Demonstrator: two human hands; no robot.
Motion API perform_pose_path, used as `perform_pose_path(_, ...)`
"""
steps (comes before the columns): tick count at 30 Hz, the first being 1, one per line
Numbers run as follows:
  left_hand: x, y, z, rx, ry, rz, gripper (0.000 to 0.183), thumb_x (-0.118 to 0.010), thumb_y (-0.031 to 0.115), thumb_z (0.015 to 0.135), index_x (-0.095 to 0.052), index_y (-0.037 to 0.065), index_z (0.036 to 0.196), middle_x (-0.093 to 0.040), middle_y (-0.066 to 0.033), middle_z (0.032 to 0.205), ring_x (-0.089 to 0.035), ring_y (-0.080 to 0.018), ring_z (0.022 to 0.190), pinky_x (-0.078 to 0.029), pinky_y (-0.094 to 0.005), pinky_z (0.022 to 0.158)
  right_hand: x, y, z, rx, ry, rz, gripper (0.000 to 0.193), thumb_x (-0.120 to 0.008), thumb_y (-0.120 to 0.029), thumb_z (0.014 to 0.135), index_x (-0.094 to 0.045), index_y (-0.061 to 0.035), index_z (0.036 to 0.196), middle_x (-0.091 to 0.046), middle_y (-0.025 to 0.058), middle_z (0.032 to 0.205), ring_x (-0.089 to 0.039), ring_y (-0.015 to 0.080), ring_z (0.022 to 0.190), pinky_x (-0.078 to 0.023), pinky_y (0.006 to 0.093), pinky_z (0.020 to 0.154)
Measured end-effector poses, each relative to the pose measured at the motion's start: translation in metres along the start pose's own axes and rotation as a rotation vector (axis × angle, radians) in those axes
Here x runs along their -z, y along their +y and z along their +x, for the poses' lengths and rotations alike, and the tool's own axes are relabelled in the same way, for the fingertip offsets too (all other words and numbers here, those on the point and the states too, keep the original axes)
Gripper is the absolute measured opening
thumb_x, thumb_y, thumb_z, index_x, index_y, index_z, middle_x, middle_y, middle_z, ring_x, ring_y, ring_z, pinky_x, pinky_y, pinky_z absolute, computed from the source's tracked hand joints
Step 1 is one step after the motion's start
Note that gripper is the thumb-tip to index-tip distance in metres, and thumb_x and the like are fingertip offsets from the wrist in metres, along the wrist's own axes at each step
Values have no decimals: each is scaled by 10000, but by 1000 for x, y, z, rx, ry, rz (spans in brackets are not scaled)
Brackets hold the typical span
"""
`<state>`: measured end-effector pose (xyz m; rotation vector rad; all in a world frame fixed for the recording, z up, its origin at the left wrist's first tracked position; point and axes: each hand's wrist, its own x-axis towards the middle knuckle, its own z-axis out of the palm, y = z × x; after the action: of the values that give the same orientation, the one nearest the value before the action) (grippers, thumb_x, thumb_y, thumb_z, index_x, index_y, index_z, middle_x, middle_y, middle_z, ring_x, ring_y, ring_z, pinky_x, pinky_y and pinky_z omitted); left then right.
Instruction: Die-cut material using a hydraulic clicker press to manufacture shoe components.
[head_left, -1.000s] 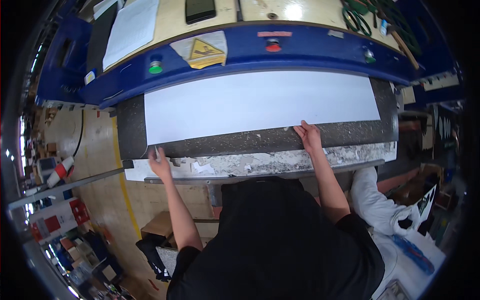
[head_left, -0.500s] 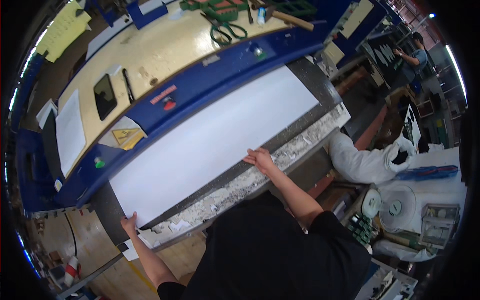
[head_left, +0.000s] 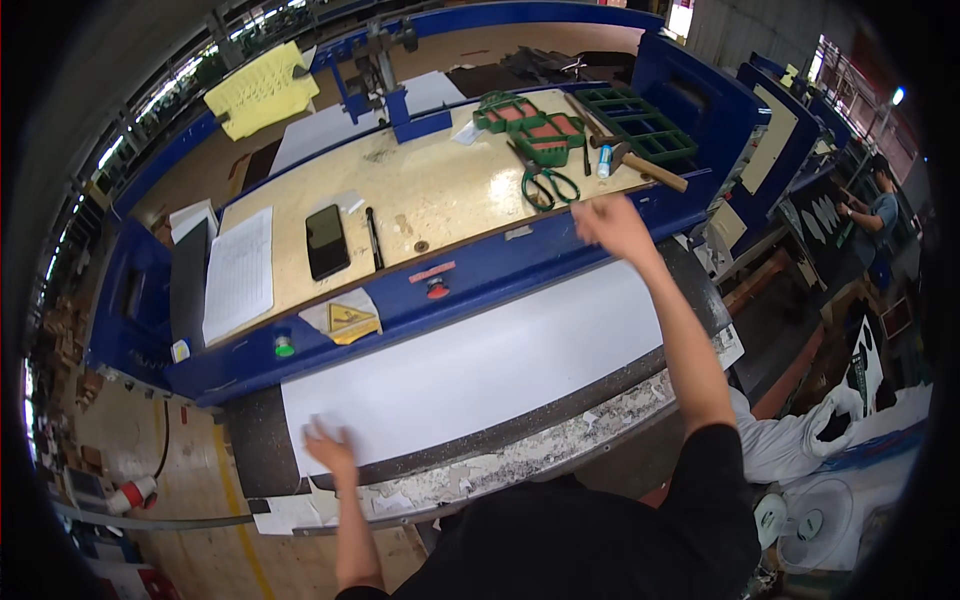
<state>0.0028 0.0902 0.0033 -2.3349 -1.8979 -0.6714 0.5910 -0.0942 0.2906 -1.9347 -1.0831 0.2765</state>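
Fingers of the left hand [head_left: 328,447] lie spread and flat on the near left corner of the white sheet [head_left: 470,370], pressing it down and gripping nothing. Those of the right hand [head_left: 612,224] are loosely open and blurred, raised over the far edge of the blue machine front [head_left: 500,270] near the green-handled scissors [head_left: 548,186] and the wooden-handled hammer [head_left: 640,165]; it holds nothing.

That sheet lies across the dark, rough feed bed [head_left: 262,445], its long side running left to right under the blue front. It looks thin, smooth and light, stiff enough to lie flat yet likely to bow or crease if lifted by one corner; taking it at both near corners or both short edges would probably suit best.

On the pale wooden worktop [head_left: 430,200] beyond rest a black phone [head_left: 327,241], a pen [head_left: 373,238] and green plastic frames [head_left: 530,125]. Chipped, flaking paint covers the near ledge [head_left: 520,455].
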Motion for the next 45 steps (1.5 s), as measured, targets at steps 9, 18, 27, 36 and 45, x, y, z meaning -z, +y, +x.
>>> perform_pose_path(9, -21, 207, -104, -282, -291, -202, 590, -482, 476, 905, -441, 192, 1420, -206, -275, 1519, -147, -453, 1414, -78, -602, 1123, 0, 29, 222, -168, 40, -537, 1066, -701, -668, 634, -332, -63, 1430, -365, 252, 1437, -337, 416, 1342, -316, 478, 1091)
perform_pose_path(18, -17, 213, -114, -248, -281, -176, 586, -485, 492, 892, -445, 230, 1416, -239, -249, 1514, -168, -419, 1420, -69, -590, 1131, -22, -3, 268, -383, -48, -751, 1011, -770, -559, 492, -494, -106, 1353, -468, 224, 1387, -266, 432, 1367, -179, 495, 1126)
perform_pose_path(27, -13, 198, -93, -187, -342, -163, 601, -455, 497, 905, -393, 247, 1449, -192, -238, 1535, -128, -410, 1433, -57, -583, 1135, 56, -34, 180, 71, 199, 149, 607, -706, -411, 733, -615, 4, 1167, -639, 110, 1054, -598, 190, 921, -459, 287, 845)
perform_pose_path(36, -18, 204, -96, -343, -281, -273, 574, -468, 417, 932, -419, 120, 1421, -233, -274, 1503, -153, -444, 1413, -89, -617, 1112, 75, 0, -2, 184, 287, 1063, 527, -526, -380, 872, -563, -11, 1246, -597, 137, 1218, -575, 242, 1098, -441, 371, 978)
perform_pose_path(45, -16, 198, -102, -338, -221, -336, 542, -504, 385, 911, -487, 91, 1367, -297, -274, 1475, -198, -437, 1404, -98, -580, 1131, 13, -73, 118, 14, 359, -379, 909, -748, -563, 472, -581, -250, 1309, -599, 272, 1183, -472, 425, 1187, -408, 466, 987)
